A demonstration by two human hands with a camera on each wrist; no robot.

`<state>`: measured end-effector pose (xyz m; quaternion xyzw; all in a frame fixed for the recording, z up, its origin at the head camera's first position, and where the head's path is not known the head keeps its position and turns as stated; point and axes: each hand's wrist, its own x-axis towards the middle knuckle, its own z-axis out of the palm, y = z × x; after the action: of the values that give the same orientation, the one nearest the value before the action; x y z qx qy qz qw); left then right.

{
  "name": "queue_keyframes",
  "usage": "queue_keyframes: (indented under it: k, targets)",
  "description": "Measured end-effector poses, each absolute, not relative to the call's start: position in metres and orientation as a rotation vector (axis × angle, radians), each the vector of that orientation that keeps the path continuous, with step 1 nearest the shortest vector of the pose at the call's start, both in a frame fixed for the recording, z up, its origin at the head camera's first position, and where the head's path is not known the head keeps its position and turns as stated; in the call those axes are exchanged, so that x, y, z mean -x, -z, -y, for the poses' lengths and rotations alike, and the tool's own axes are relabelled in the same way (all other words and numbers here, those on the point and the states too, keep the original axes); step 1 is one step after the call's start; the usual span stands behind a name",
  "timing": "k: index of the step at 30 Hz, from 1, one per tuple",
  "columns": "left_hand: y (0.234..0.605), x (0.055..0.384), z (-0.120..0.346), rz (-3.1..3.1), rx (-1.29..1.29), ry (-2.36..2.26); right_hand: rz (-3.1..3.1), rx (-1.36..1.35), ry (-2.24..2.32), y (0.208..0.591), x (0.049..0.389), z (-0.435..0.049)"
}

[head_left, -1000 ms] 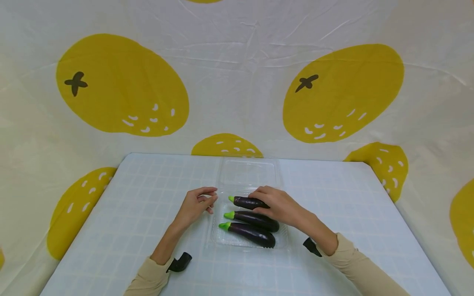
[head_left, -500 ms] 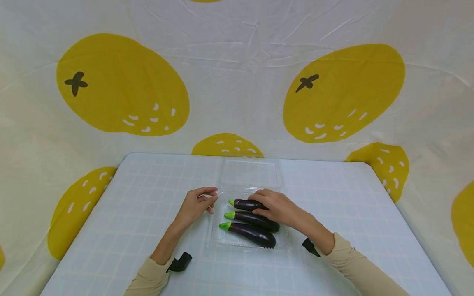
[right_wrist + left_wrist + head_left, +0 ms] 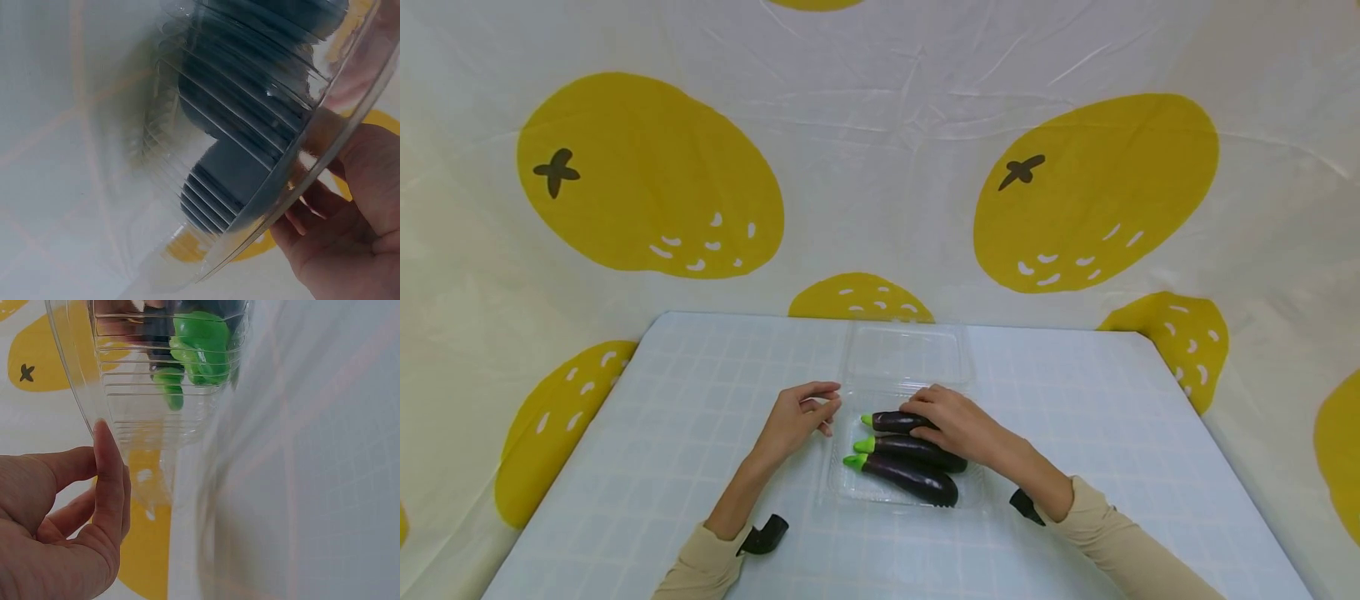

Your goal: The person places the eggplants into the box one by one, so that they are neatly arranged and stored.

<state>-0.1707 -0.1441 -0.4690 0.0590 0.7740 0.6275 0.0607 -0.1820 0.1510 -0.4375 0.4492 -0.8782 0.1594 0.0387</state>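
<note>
Three dark purple eggplants lie side by side in a clear plastic clamshell container (image 3: 847, 490), their green stem ends to the left. My right hand (image 3: 962, 425) grips the far eggplant (image 3: 891, 422) from above, fingers over its far side and thumb on the near side. Close in front of that one are the middle eggplant (image 3: 917, 451) and the near eggplant (image 3: 917, 481). My left hand (image 3: 797, 417) stays at the container's left side with loosely bent fingers, holding nothing. In the left wrist view, a fingertip (image 3: 101, 434) is right at the clear rim.
The container's clear lid (image 3: 908, 354) lies folded back behind it, close to the table's far edge. A pale checked cloth covers the table (image 3: 722, 358). Behind hangs a white curtain (image 3: 880, 192) with yellow fruit prints. Each wrist wears a black camera mount (image 3: 765, 534).
My right hand has drawn the far eggplant slightly nearer, and the middle one has shifted close against the near one. My left hand has barely moved.
</note>
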Motion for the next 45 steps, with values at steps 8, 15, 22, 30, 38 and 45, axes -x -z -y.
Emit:
queue_keyframes:
  k: [8,15,22,30,38,45]
  targets:
    - [0.469,0.171,0.144,-2.351,-0.174,-1.889,2.670,-1.381,-0.540,0.440,0.180,-0.153]
    - [0.469,0.170,0.143,-2.346,-0.178,-1.892,2.668,-1.383,-0.543,0.441,0.178,-0.154]
    - [0.468,0.169,0.142,-2.354,-0.162,-1.887,2.676,-1.371,-0.573,0.443,0.177,-0.158]
    - [0.468,0.169,0.141,-2.348,-0.157,-1.895,2.694,-1.324,-0.632,0.440,0.175,-0.163]
    - [0.467,0.169,0.140,-2.405,-0.139,-1.840,2.648,-1.248,-0.636,0.437,0.173,-0.174]
    - [0.467,0.172,0.136,-2.529,-0.109,-1.779,2.519,-1.123,-0.658,0.442,0.178,-0.187]
